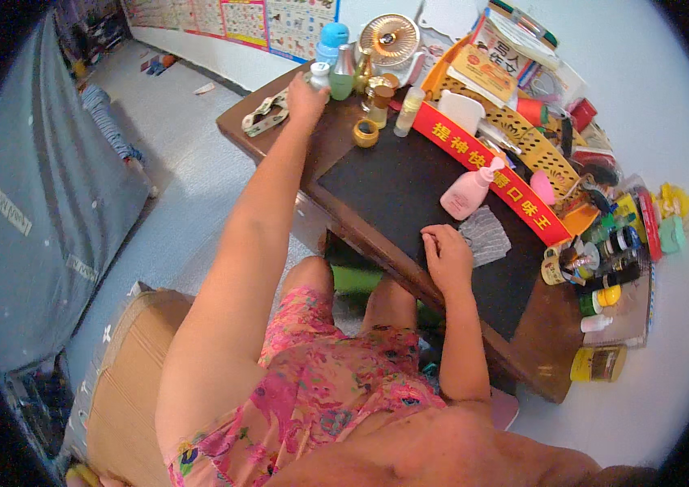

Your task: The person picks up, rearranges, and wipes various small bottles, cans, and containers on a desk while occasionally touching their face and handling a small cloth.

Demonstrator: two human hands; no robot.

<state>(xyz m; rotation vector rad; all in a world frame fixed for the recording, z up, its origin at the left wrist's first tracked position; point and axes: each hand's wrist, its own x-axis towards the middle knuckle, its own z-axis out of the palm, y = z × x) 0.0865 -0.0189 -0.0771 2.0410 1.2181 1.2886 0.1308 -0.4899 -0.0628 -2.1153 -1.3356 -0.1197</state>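
At the far left of the desk, my left hand (307,105) is around a small white-capped bottle (320,74), thumb on one side and fingers on the other. Beside it stands a green glass bottle with a silver cap (342,79). A patterned strap or headband (264,117) lies just left of that hand. My right hand (449,259) rests on the black desk mat (381,176) near the front edge, fingers loosely curled with nothing seen in them. Against it lies a grey striped cloth (486,237). Behind the cloth is a pink pump bottle (465,193).
A gold jar (366,133), a clear tube (409,112) and a round fan (389,39) stand at the back. A red strip with writing (484,170) fronts a cluttered yellow basket (542,155). A mug (556,265) is at right. A cardboard box (137,365) sits behind on the left.
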